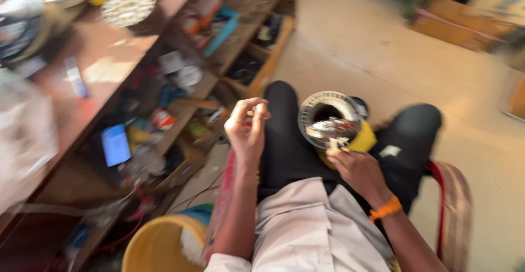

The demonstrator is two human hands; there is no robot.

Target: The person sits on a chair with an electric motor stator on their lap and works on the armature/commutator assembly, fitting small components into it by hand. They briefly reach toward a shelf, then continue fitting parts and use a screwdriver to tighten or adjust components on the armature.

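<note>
yellow bucket (156, 244), orange wristband (386, 208), black trousers (284, 141)

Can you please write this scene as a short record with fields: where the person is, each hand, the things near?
place: person seated, a cluttered wooden shelf to their left
left hand: raised over the lap, fingertips pinched together; what it holds is too blurred to tell
right hand: at the lower edge of a round slotted metal ring on the lap
under the ring: a yellow part
right wrist: orange band
floor, lower left: yellow bucket
</note>
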